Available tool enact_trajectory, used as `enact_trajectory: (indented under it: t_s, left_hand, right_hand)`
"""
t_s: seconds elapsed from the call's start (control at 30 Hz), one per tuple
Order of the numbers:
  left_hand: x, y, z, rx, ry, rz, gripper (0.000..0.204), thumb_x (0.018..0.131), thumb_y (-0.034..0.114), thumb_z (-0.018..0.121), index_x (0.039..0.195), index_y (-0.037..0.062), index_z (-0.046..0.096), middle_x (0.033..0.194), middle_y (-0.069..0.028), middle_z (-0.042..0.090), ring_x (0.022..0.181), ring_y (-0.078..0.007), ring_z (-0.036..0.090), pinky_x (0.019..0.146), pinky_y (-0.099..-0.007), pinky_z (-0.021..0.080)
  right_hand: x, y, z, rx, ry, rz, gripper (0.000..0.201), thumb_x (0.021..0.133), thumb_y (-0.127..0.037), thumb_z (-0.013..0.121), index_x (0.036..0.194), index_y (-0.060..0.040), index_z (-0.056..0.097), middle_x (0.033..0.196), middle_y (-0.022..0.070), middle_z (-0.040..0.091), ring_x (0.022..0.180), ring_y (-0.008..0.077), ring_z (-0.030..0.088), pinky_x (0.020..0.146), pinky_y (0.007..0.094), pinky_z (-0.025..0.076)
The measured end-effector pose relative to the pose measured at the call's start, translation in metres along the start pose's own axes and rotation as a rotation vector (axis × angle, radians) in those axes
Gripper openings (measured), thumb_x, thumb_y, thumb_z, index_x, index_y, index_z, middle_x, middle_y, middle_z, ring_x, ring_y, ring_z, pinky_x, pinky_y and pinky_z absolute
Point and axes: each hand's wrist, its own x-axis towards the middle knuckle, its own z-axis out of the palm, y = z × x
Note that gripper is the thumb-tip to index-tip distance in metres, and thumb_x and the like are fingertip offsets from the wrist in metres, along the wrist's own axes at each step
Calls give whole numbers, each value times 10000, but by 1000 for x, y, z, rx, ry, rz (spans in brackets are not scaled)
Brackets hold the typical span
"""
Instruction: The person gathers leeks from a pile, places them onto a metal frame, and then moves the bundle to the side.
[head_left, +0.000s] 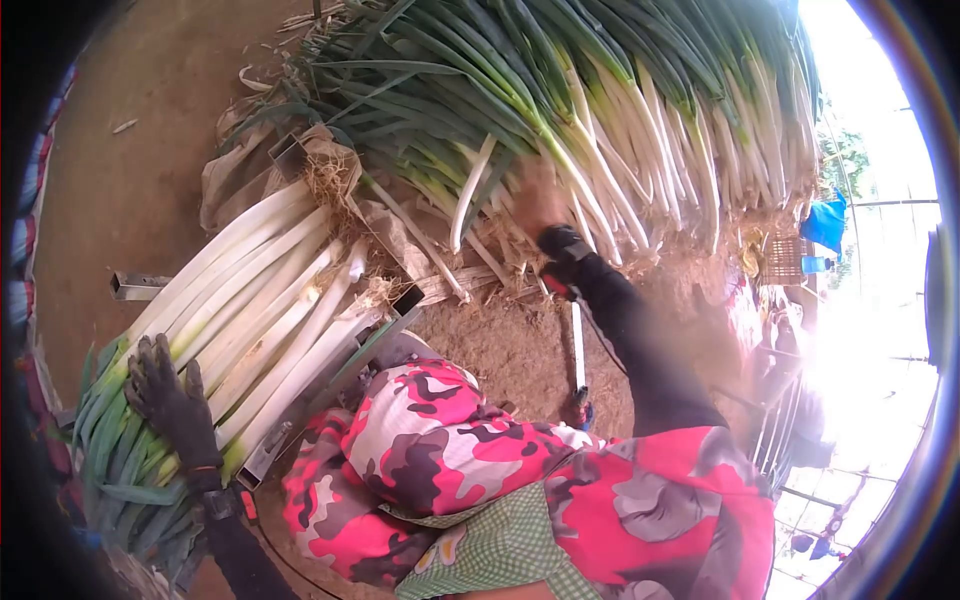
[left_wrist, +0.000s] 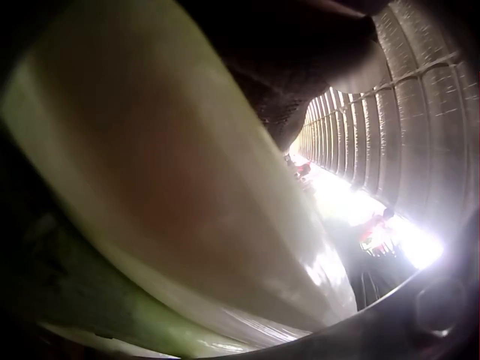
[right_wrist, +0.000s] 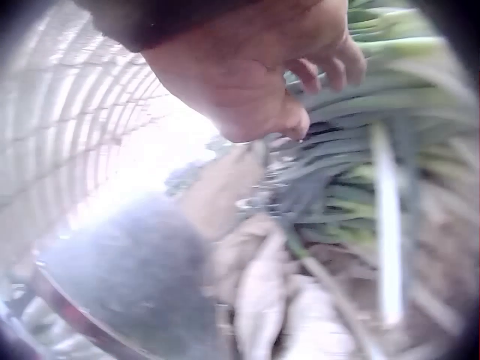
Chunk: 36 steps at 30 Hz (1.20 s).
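Several stray leeks [head_left: 418, 238], metal bar [head_left: 265, 457] along bundle [head_left: 250, 290], left hand [head_left: 175, 398] spread atop, right hand [right_wrist: 255, 71] empty

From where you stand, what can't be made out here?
Bare right hand: fingers blurred, head view.
Black-gloved left hand: palm turned away, head view.
Big heap of green-leaved, white-stalked leeks: upper leaves cut off by the head view's top edge.
Broad dark red-edged object: too blurred to name, right wrist view.
Background, head view's right side: glare.
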Motion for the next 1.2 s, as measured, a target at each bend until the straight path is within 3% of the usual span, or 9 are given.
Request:
enact_trajectory:
  t_s: [0.03,0.1,0.27,0.4,0.6,0.7,0.9,1.07,1.2]
  left_hand:
    - [0,3,-2,-7,0,4,541,947,417,470,1437,203,390,1480,-49,378,1343,-285,343,1106,-476,227]
    - [1,3,-9,-9,-9,6,537,943,407,483,1430,197,401,1473,-55,387,1336,-290,350,1104,-478,230]
    - [0,4,-9,-33,23,5,538,930,378,514,1422,184,414,1454,-72,407,1316,-306,369,1099,-488,240]
    - [2,4,-15,-49,42,7,540,925,368,526,1416,168,425,1445,-78,417,1312,-311,374,1097,-493,242]
    - [2,-2,-12,-74,66,4,522,919,342,544,1396,157,446,1446,-77,417,1314,-313,373,1094,-492,246]
    - [2,-8,-6,-94,108,7,526,902,344,572,1382,159,459,1443,-71,422,1313,-309,376,1098,-491,248]
    - [-3,-22,-4,-184,29,-3,567,872,376,605,1384,176,463,1430,-77,442,1334,-303,364,1116,-498,224]
    - [-21,-42,-9,-642,189,36,502,847,257,645,1314,109,532,1369,-138,497,1296,-340,410,1100,-447,287]
    - [-77,-59,-25,-738,211,-54,407,827,175,665,1212,67,590,1286,-165,554,1221,-313,495,1036,-405,383]
  right_hand:
    - [-6,66,53,-208,199,75,731,791,-181,664,1420,-25,325,1433,221,350,1315,389,355,1052,466,361]
    - [-25,106,43,-203,231,336,672,742,-76,640,1360,-39,377,1302,239,450,1206,416,436,1006,528,353]
    - [-35,139,28,-185,-4,289,447,775,-176,687,1179,-60,534,1132,186,567,1115,383,494,908,510,399]
    - [-29,166,12,101,326,317,465,802,-279,677,1182,-59,523,1144,228,551,1047,419,534,898,550,400]
    - [-32,196,26,-141,-53,436,572,779,-293,664,1253,-51,455,1269,255,504,1091,429,563,1000,570,353]
    - [-46,170,9,-214,-120,343,555,751,-292,660,1208,-37,477,1026,249,632,1023,426,592,891,533,434]
    - [-118,98,-11,461,-106,53,528,772,-277,642,1180,2,455,898,272,602,799,417,605,705,479,495]
    - [-177,4,-101,1073,-321,83,561,856,-250,621,1297,28,412,881,57,609,634,178,573,583,328,503]
    - [-184,-59,-155,1325,-328,-227,585,834,-269,627,1294,23,412,809,35,554,587,86,514,497,231,447]
